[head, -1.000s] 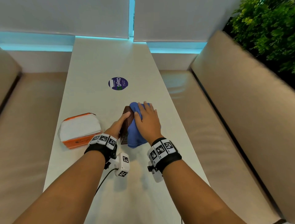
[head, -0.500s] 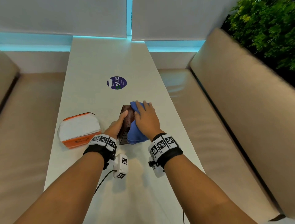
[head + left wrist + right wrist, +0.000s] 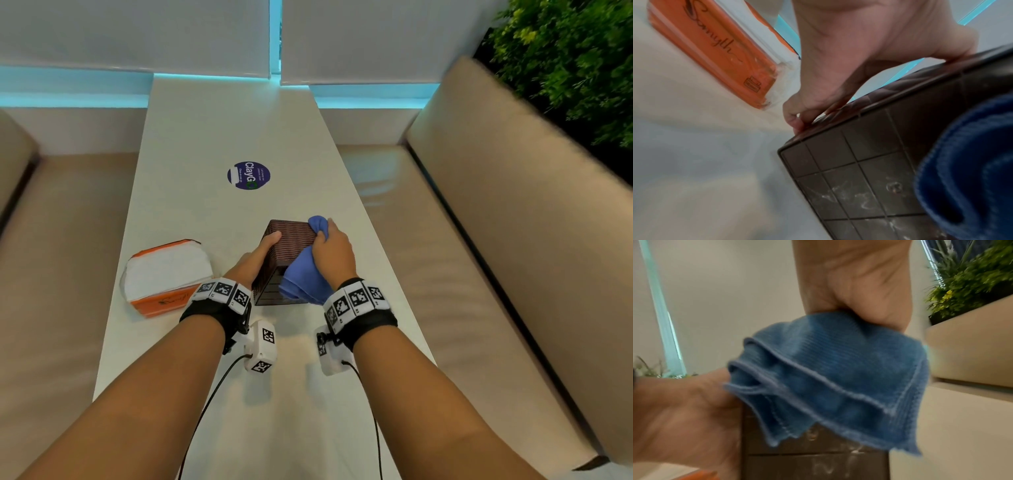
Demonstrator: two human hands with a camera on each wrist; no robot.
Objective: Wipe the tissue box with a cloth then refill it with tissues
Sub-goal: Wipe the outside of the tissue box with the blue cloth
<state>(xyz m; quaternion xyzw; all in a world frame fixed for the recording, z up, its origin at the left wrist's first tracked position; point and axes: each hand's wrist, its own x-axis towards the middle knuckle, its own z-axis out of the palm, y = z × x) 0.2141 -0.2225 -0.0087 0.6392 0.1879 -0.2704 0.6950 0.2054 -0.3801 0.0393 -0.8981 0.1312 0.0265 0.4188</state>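
Observation:
A brown woven tissue box [image 3: 289, 251] lies on its side on the white table [image 3: 236, 116], its gridded base [image 3: 863, 175] turned toward me. My left hand [image 3: 262, 251] grips the box's left side, thumb on the upper face. My right hand [image 3: 331, 251] holds a bunched blue cloth [image 3: 303, 279] against the box's right side. The cloth [image 3: 838, 379] hangs from that fist over the box [image 3: 807, 465]. An orange pack of white tissues [image 3: 166, 277] lies left of the box.
A round purple sticker [image 3: 248, 175] sits on the table beyond the box. Beige padded benches [image 3: 496, 240] run along both long sides of the narrow table. Green plants [image 3: 565, 61] stand at the back right. A white wall closes the far end.
My right hand lay flat on the cloth over the box; now it has closed around the cloth and slid to the box's right side, uncovering the upper face. The left hand keeps its grip.

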